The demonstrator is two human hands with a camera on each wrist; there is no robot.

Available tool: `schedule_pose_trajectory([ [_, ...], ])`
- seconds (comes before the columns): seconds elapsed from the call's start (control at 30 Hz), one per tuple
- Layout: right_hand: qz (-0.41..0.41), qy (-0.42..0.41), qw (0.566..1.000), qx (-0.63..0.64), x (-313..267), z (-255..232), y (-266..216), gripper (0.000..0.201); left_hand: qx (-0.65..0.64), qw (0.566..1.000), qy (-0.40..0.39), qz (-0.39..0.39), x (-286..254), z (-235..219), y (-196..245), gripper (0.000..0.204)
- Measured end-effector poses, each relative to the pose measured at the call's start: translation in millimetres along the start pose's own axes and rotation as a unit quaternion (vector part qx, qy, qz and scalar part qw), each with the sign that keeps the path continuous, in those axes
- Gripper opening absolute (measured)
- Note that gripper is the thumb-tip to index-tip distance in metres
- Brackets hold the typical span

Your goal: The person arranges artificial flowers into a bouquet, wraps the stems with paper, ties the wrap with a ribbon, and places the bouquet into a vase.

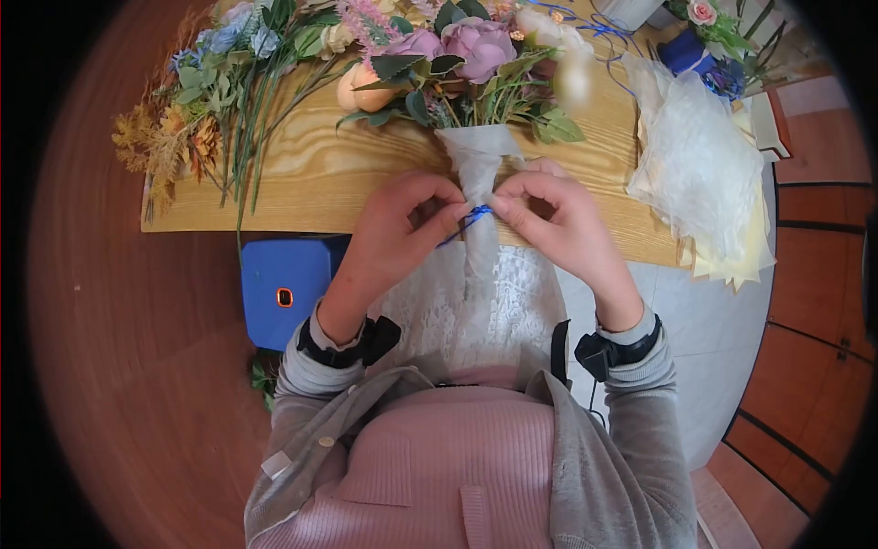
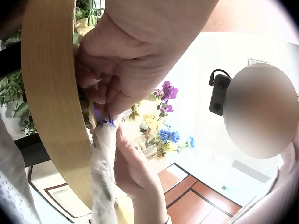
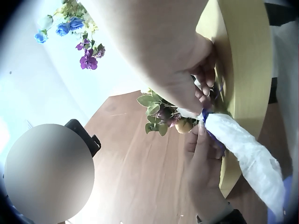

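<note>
A bouquet of purple, peach and cream flowers lies on the wooden table, its stems wrapped in white gauzy paper that hangs over the near edge. A thin blue ribbon circles the wrapped stems. My left hand pinches the ribbon on the left of the stems. My right hand pinches it on the right. In the wrist views the ribbon shows between the fingertips, against the wrap.
Loose flowers and greenery lie at the table's left. A pile of white and yellow wrapping sheets sits at the right edge. A blue box stands below the table's near edge. More blue ribbon trails at the back.
</note>
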State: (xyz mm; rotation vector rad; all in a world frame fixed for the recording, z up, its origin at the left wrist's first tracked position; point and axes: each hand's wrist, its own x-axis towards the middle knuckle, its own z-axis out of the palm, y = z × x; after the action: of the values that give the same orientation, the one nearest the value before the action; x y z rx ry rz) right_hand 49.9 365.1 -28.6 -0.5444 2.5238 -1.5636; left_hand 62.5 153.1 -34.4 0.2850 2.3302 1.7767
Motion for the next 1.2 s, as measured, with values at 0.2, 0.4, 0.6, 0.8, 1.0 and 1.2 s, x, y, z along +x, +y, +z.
schedule_pose_trajectory([
  [0.2,0.000,0.033,0.999,0.040,0.5,5.0,3.7,0.010,0.017,1.000,-0.004,0.015,-0.2,-1.6,0.6,0.009],
  [0.4,-0.010,0.066,0.997,0.043,-1.6,9.3,6.5,0.010,0.046,0.998,0.009,0.045,1.2,0.7,-0.2,0.008],
  [0.6,-0.054,0.095,0.994,-0.010,-0.6,12.0,5.9,0.012,0.124,0.986,0.014,0.111,4.4,1.3,2.8,0.009],
  [0.8,-0.048,0.150,0.986,-0.051,-3.4,24.5,13.2,0.012,0.184,0.972,-0.006,0.144,3.8,-2.4,5.1,0.006],
  [1.0,-0.055,0.065,0.995,-0.055,0.0,6.0,2.4,0.009,0.038,0.998,-0.057,-0.012,7.8,-15.0,-1.3,0.014],
  [1.2,0.034,-0.029,0.999,0.028,6.6,4.7,-3.5,0.020,-0.177,0.983,-0.037,-0.018,22.2,10.2,-6.3,0.025],
])
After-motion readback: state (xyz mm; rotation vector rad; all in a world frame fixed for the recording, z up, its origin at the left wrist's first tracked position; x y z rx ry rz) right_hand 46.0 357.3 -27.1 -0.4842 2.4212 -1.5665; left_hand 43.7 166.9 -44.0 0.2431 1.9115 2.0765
